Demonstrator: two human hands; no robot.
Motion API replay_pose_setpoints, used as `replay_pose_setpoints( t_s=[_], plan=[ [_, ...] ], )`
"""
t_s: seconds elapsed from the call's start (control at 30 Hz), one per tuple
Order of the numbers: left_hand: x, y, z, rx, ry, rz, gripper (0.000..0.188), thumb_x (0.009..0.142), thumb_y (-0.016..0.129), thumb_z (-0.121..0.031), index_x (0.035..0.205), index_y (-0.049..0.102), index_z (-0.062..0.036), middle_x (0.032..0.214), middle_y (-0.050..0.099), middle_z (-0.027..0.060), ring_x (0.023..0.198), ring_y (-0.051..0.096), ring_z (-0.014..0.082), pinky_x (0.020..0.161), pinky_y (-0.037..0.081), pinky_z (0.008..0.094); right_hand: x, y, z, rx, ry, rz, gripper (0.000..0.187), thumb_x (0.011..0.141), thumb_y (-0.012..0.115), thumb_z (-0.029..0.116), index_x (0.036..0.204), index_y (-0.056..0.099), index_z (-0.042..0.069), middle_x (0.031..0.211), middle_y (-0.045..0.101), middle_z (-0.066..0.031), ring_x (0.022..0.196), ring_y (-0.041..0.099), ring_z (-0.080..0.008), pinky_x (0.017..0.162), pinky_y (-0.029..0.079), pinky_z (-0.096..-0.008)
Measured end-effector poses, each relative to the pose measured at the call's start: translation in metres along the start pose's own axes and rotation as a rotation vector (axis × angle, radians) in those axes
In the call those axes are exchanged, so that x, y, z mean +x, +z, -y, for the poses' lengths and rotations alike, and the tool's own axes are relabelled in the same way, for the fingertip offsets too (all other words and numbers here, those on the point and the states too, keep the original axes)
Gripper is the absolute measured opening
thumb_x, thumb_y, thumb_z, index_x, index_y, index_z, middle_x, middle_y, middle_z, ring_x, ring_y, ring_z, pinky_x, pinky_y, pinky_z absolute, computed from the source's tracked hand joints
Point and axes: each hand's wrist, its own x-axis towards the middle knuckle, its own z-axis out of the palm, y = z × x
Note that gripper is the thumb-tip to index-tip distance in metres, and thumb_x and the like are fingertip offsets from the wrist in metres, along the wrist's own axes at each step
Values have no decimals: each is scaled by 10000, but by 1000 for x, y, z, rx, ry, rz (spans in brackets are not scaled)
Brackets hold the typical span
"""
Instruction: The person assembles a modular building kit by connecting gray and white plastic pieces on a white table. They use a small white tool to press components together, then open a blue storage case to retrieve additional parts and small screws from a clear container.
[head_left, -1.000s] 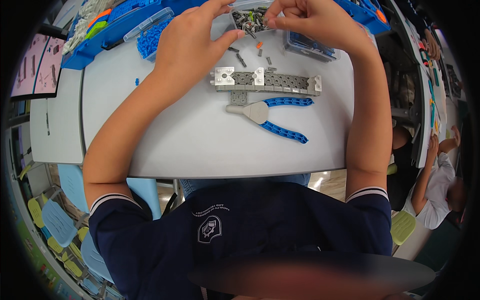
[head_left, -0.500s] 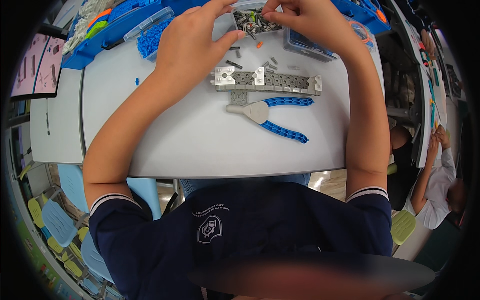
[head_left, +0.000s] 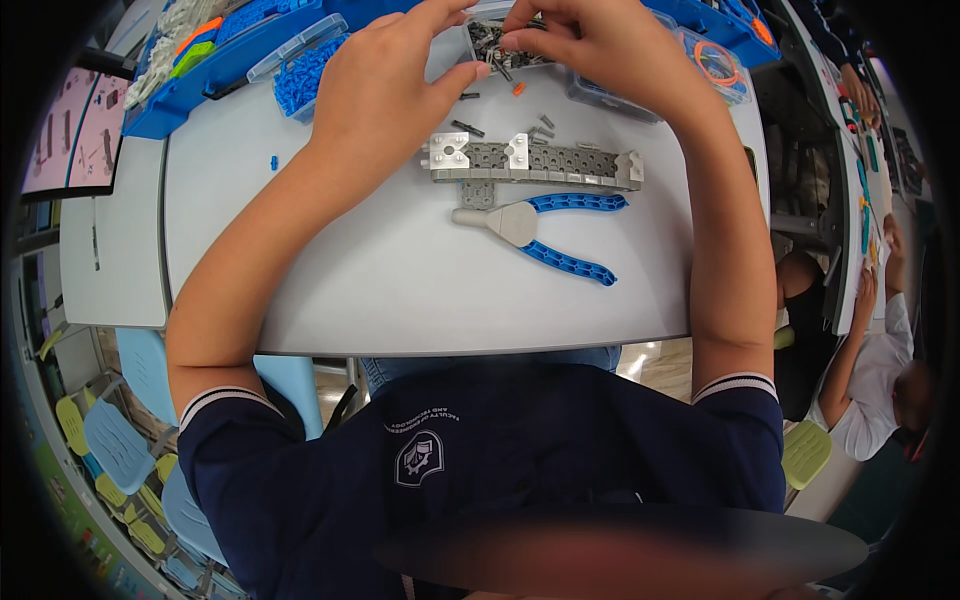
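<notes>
My right hand [head_left: 600, 48] reaches into a clear box of small grey and black connector pieces [head_left: 487, 42], its thumb and fingertips pinched together. Whatever lies between them is too small to make out. Left of that box my left hand [head_left: 385, 80] is held with thumb and fingers spread apart and nothing visible between them. Just nearer lies a long grey beam assembly [head_left: 575, 162] with silvery plates at its ends and along it. In front of it rests a plier-like tool [head_left: 515, 224] with a grey head and two blue handles, beside a small grey plate [head_left: 478, 194].
Loose grey pins [head_left: 543, 127], a dark rod [head_left: 467, 128] and an orange piece [head_left: 519, 89] lie between box and beam. A box of blue pins [head_left: 305, 80] stands left, another clear box [head_left: 612, 98] under my right wrist. Blue trays [head_left: 160, 115] line the back; a screen [head_left: 75, 130] stands far left.
My right hand has shifted slightly left over the box of connector pieces. My left hand, the beam and the tool have stayed in place.
</notes>
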Motion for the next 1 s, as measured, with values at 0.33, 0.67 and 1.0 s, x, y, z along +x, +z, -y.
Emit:
replay_pose_setpoints(
  t_s=[0.33,0.67,1.0],
  plan=[
    [-1,1,1,16,24,-14,575,842,835,-301,1363,642,-152,1167,772,9,598,422,117,586,445,258,1,-5,0,84,152,59,209,935,677,146,932,749,-50,655,659,-127,574,593,-177,572,474,-329],
    [0,1,1,-15,-23,-3,571,843,838,-301,1358,645,-146,1162,774,21,582,420,103,547,423,252,-8,-29,-12,199,113,200,206,948,719,165,990,772,-30,588,608,16,537,467,-63,523,388,-279],
    [0,1,1,-15,-20,-8,571,845,835,-310,1358,646,-144,1160,774,21,580,410,105,553,423,252,-4,-17,-11,148,27,51,156,905,717,112,974,773,-16,724,719,-86,606,586,-118,581,467,-294]
  ],
)
